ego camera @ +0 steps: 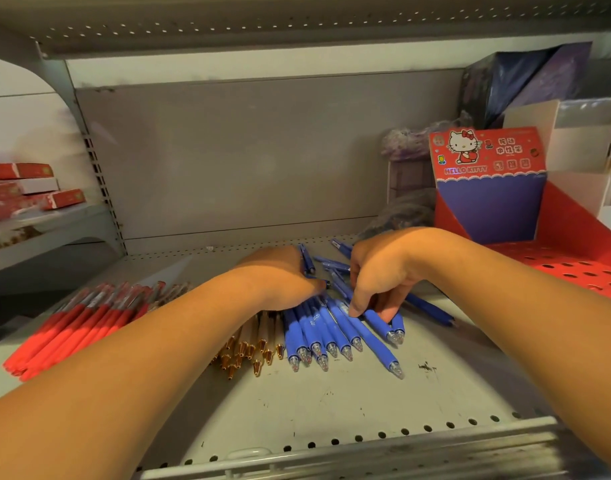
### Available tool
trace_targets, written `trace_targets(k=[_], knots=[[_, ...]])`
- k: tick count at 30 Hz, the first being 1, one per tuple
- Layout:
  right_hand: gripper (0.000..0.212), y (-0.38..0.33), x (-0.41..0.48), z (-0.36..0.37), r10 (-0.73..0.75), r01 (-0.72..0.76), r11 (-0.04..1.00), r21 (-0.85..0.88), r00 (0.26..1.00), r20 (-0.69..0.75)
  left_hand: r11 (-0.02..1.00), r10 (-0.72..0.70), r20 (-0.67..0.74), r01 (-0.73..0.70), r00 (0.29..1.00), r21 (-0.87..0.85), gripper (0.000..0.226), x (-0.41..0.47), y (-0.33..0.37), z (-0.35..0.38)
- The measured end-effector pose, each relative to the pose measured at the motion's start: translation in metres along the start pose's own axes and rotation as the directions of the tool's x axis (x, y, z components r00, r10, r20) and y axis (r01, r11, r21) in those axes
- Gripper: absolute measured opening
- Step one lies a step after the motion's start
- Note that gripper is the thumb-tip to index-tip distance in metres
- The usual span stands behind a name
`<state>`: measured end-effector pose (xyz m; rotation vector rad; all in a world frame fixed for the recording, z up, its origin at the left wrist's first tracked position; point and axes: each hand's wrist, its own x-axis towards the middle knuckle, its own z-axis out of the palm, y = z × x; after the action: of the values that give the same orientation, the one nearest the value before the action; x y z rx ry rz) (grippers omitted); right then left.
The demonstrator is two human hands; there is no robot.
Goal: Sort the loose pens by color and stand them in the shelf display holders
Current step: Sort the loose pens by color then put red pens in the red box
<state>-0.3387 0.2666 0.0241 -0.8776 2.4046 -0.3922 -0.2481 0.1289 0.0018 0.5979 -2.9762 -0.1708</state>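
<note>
Several blue pens (326, 332) lie side by side on the grey shelf (332, 403), tips toward me, with more blue pens (332, 263) scattered behind them. My left hand (280, 277) lies over the upper ends of the blue row, fingers curled round them. My right hand (383, 275) reaches down with curled fingers and pinches one blue pen on the right of the row. White pens with gold tips (259, 344) lie left of the blue ones, partly under my left forearm. A row of red pens (79, 323) lies at the far left.
A red display holder (574, 258) with a perforated top stands at the right, its Hello Kitty header card (487, 154) upright. Behind it are bags of purple items (411, 140) and a dark box (526, 81). Red and white boxes (27, 192) are stacked on the neighbouring left shelf.
</note>
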Motion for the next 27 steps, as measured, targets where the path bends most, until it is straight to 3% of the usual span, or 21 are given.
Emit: trace_targets(k=[5, 11, 18, 22, 27], knots=[[0.014, 0.001, 0.013, 0.006, 0.015, -0.015, 0.998, 0.067, 1.0, -0.007, 0.997, 0.076, 0.161, -0.07, 0.984, -0.038, 0.05, 0.006, 0.01, 0.016], [0.014, 0.003, 0.024, 0.009, 0.023, -0.025, 1.0, -0.017, 0.99, -0.136, 0.988, 0.051, 0.173, -0.024, 0.984, -0.151, 0.044, 0.009, 0.006, 0.014], [0.014, 0.0, 0.023, 0.008, 0.015, -0.021, 0.999, -0.044, 0.991, -0.134, 0.978, 0.091, 0.162, -0.058, 0.982, -0.202, 0.044, 0.006, 0.011, 0.018], [0.012, 0.006, 0.013, 0.001, 0.023, -0.016, 0.998, 0.062, 0.993, -0.116, 0.976, 0.126, 0.151, -0.096, 0.98, -0.193, 0.042, 0.004, 0.014, 0.015], [0.009, 0.007, -0.008, -0.004, -0.033, 0.054, 0.969, 0.242, 0.995, -0.089, 0.965, 0.146, 0.156, -0.106, 0.977, -0.24, 0.057, 0.001, 0.006, 0.008]])
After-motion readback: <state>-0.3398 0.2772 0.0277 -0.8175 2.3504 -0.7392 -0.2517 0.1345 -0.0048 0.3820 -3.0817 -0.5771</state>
